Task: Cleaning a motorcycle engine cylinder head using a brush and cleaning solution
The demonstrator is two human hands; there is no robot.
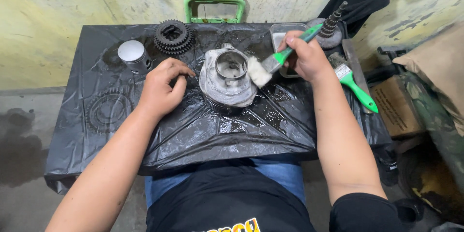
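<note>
A grey metal engine cylinder (227,79) sits in the middle of a table wrapped in wet black plastic (193,130). My right hand (304,58) grips a green-handled paintbrush (278,58), and its white bristles touch the cylinder's right rim. My left hand (162,89) rests on the plastic just left of the cylinder, fingers curled and holding nothing.
A silver piston (134,55) and a dark stacked gear (173,36) stand at the back left. A flat gear (108,111) lies under the plastic at left. A clear tray (282,34), a threaded shaft (331,21) and a second green brush (353,82) are at right. Boxes crowd the right side.
</note>
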